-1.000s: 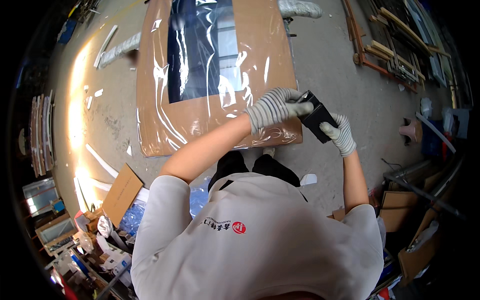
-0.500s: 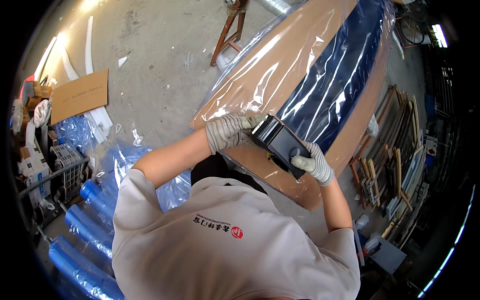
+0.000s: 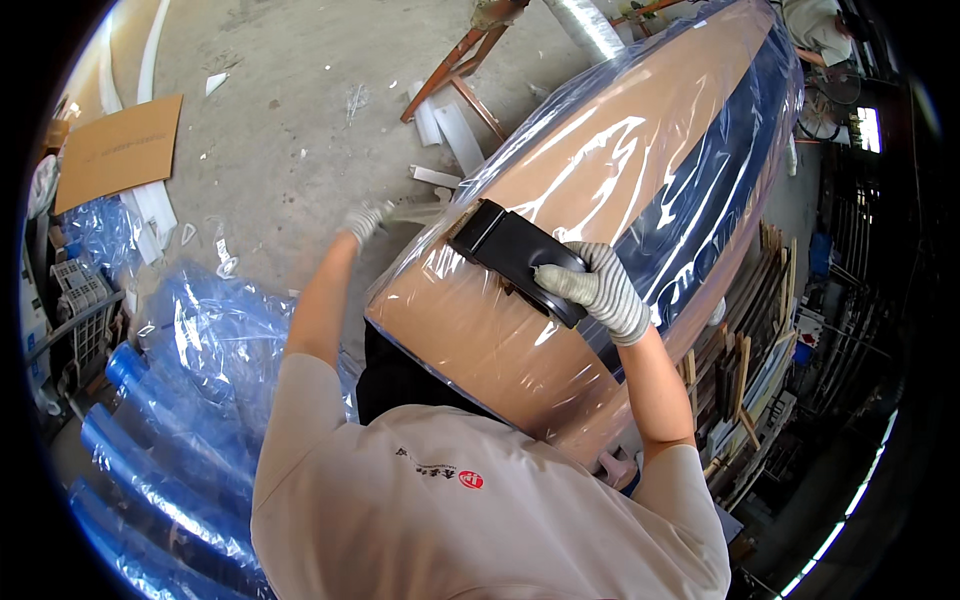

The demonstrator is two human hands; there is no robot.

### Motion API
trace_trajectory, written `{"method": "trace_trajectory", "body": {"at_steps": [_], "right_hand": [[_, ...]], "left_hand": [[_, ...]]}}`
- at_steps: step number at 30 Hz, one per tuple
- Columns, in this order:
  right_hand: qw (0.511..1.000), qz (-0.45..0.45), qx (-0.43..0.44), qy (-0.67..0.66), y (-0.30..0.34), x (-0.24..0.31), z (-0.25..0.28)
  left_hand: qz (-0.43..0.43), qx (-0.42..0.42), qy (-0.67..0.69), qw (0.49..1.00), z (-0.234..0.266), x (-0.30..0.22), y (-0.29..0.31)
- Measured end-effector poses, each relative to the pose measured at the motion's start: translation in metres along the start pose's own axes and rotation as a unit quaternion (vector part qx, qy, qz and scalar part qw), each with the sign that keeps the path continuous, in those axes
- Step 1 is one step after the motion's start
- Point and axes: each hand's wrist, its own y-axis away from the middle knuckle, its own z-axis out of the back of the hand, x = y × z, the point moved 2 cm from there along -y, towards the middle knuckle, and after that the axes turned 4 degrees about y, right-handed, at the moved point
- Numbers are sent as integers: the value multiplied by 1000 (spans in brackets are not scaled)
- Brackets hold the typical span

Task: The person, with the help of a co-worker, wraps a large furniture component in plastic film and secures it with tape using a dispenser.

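Note:
My right hand, in a striped knit work glove, is wrapped round the handle end of a black tape dispenser. The dispenser is above a long board-like panel faced with brown cardboard and a dark blue strip, all in clear plastic film. Off the panel's left edge, my gloved left hand is closed and somewhat blurred. From it a pale, see-through strip of tape stretches toward the dispenser's front. Exactly where the strip meets the dispenser is hard to make out.
Blue plastic-wrapped rolls and crumpled film lie at left, near a cardboard sheet. A rusty trestle stands beyond. Wooden strips are stacked at right. Another person is at the far right.
My left hand has moved away to the left from the dispenser's front, with the strip now stretched between. My right hand still holds the dispenser, which has shifted slightly left and up.

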Motion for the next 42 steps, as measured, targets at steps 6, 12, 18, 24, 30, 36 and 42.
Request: {"method": "trace_trajectory", "body": {"at_steps": [6, 12, 18, 24, 30, 36, 42], "right_hand": [[999, 8, 27, -23, 10, -9, 11], [998, -23, 38, -35, 95, -82, 64], [990, -114, 33, 74, 257, -247, 160], [912, -383, 117, -94, 326, -508, 185], [802, -408, -79, -430, 178, -648, 103], [855, -440, -99, -256, 213, -613, 120], [873, -469, -104, -86, 249, -556, 125]], "left_hand": [[51, 187, -99, 976, -183, 69, 145], [61, 128, -60, 988, -230, 77, 196], [71, 66, -44, 994, -278, 86, 243], [85, 63, -34, 994, -326, 94, 268], [99, 58, -5, 993, -342, 102, 272], [119, 50, 51, 990, -318, 105, 250], [115, 59, 65, 989, -262, 99, 192]]}}
